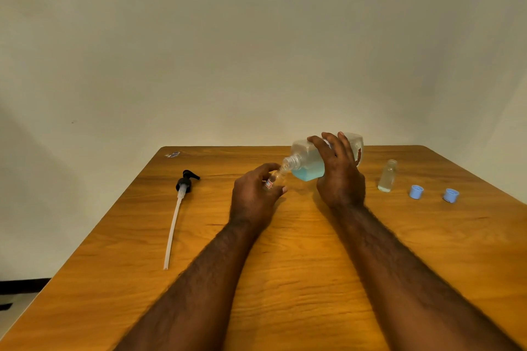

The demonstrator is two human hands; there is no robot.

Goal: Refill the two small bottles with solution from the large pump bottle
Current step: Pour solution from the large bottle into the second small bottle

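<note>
My right hand [339, 177] grips the large clear bottle [306, 164], tipped on its side with blue solution pooled low and its open threaded neck pointing left. My left hand [253, 194] holds a small clear bottle [275, 179] with a red-edged label, its mouth right under the big bottle's neck. The second small bottle [387, 175] stands upright and uncapped to the right, a little clear liquid at its bottom. Two light blue caps [416, 191] [451, 195] lie further right.
The black pump head with its long white tube [178, 208] lies on the wooden table [285, 265] at the left. A small torn wrapper [172, 154] sits at the far left corner. A plain wall stands behind the table.
</note>
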